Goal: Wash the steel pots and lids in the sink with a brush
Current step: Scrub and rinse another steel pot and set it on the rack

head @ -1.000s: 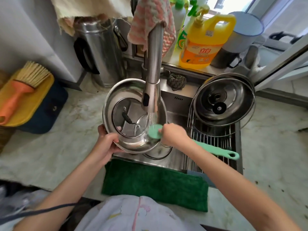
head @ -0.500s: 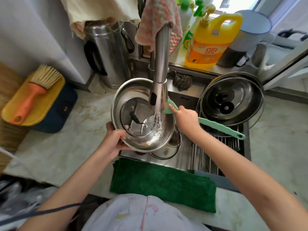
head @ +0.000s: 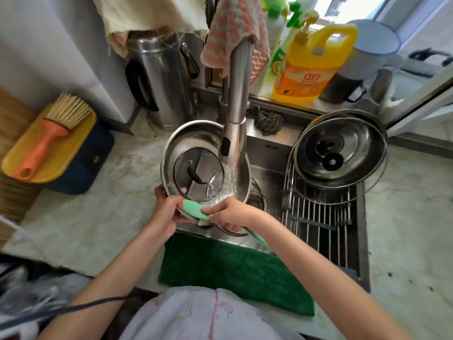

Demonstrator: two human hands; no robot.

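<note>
The green brush point(head: 193, 209) has swept from the far rim beside the faucet point(head: 236, 106) round to the near edge of the steel lid point(head: 188, 136), which is held tilted over the sink point(head: 267, 173) under running water. The right hand point(head: 230, 214) grips the brush handle and the left hand point(head: 164, 214) clasps the lid's near rim. The rim scrub looks nearly full circle.

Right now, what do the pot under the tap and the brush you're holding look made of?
The pot: polished steel, judging by its mirror-like reflections. The brush: matte mint-green head and handle, probably plastic; pale bristles, fibre unclear.
</note>
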